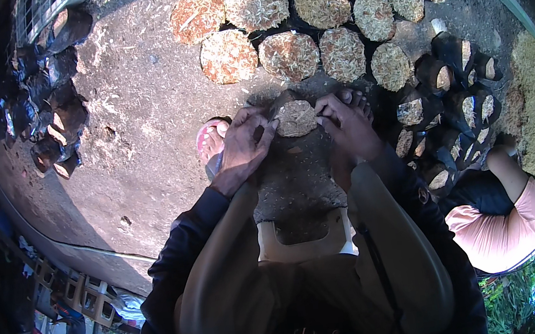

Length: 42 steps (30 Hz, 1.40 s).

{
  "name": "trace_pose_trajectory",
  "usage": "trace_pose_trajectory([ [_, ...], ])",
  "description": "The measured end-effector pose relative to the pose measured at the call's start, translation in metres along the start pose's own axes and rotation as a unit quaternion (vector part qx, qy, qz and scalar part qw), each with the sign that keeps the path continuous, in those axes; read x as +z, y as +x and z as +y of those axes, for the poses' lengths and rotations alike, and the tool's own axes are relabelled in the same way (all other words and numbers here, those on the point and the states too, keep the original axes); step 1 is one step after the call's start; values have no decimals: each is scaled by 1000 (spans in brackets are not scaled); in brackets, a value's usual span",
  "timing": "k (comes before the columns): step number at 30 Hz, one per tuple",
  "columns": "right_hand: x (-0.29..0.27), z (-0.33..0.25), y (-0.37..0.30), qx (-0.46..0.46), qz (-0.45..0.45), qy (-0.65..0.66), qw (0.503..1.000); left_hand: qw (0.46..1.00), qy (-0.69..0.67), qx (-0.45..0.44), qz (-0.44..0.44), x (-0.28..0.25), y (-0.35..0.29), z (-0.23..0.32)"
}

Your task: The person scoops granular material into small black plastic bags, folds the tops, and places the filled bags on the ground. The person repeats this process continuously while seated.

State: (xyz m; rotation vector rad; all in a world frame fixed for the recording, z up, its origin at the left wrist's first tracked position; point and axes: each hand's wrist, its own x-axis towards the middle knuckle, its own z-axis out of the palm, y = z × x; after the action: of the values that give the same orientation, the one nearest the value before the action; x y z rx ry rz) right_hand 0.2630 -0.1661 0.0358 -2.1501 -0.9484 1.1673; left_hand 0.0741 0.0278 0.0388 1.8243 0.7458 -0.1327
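A small soil-filled bag point(295, 118) is held at centre, between the knees. It is clamped at 9 o'clock by the curled fingers of the left hand point(245, 144) and at 3 o'clock by the right hand point(345, 124). Filled bags point(289, 56) stand close at 12 o'clock. Bare ground point(133, 124) lies open at 10 o'clock.

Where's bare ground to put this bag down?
Free: the bare ground left of the left hand, between the filled bags ahead and the dark bags at far left. Crowded: ahead, and right of the right hand, where bags and a person sit.
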Motion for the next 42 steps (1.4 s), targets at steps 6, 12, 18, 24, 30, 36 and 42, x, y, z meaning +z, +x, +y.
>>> trace_pose_trajectory([
  [6, 0, -11, -4, -59, -93, -60, 992, 1000, -12, 20, 9, 3, 1, 2],
  [12, 0, -16, -7, -56, -162, -103, 980, 999, -2, 32, 14, 4, 1, 0],
  [18, -8, -28, -8, -119, -110, -51, 986, 1000, -20, 20, 11, 1, 0, 0],
  [24, -18, -34, -4, -25, -87, 11, 996, 1000, -22, -3, 2, -2, -1, 0],
  [30, -16, -27, -8, -35, 12, -86, 996, 1000, -8, 26, -10, -2, -2, 2],
  [36, -10, -16, -6, 14, -36, -16, 999, 999, -30, 8, -12, -2, -4, 4],
  [42, -10, -12, -6, 27, -23, -28, 999, 1000, -8, 27, 7, -1, -5, 1],
])
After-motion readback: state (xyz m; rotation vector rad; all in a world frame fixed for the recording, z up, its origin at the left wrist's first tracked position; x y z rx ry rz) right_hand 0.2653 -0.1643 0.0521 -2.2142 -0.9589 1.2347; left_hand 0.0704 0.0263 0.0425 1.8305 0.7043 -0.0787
